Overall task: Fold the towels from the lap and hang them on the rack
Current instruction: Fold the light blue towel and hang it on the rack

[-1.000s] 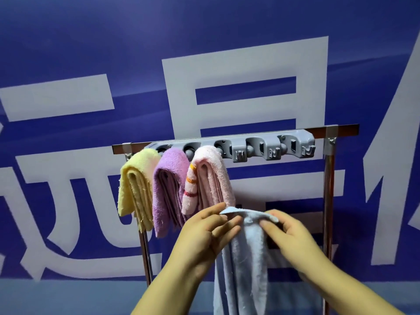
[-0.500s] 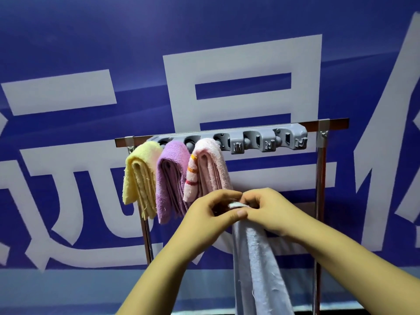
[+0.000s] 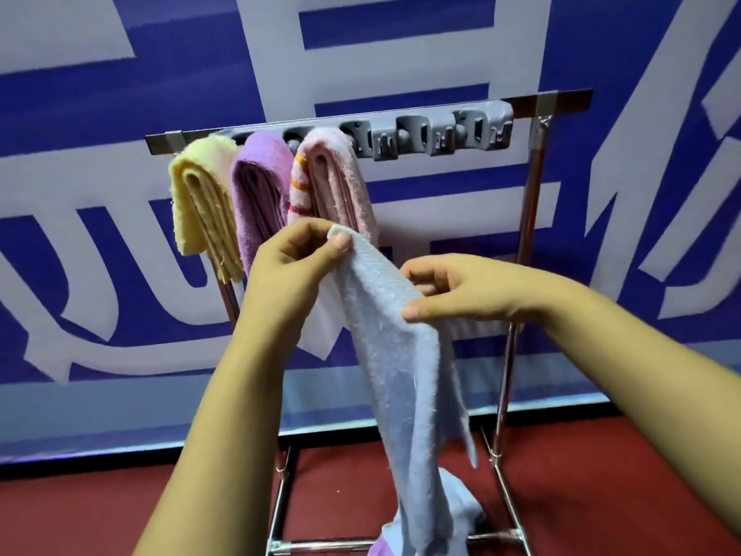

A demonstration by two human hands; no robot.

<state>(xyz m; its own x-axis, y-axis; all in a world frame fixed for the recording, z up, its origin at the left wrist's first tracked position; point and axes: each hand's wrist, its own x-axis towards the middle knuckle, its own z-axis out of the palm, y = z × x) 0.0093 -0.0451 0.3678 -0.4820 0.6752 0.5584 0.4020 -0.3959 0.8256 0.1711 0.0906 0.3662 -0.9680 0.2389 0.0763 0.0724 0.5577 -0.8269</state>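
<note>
A light blue towel (image 3: 405, 379) hangs down in front of me, its lower end trailing to the bottom of the view. My left hand (image 3: 296, 258) pinches its top corner. My right hand (image 3: 453, 288) grips the towel's edge a little lower and to the right. Behind them stands the metal rack (image 3: 533, 194) with a grey holder strip (image 3: 437, 134) on its top bar. Three folded towels hang at the strip's left end: yellow (image 3: 200, 202), purple (image 3: 260, 190) and pink (image 3: 337, 178).
The grey strip's right slots hold nothing. A blue wall with large white characters (image 3: 401, 54) stands right behind the rack. The floor (image 3: 120, 511) is dark red. A bit of purple cloth (image 3: 379, 549) shows at the bottom edge.
My hands were pinched together at the towel's top; now they have parted, the right one sliding down and right along the edge. The view has tilted downward.
</note>
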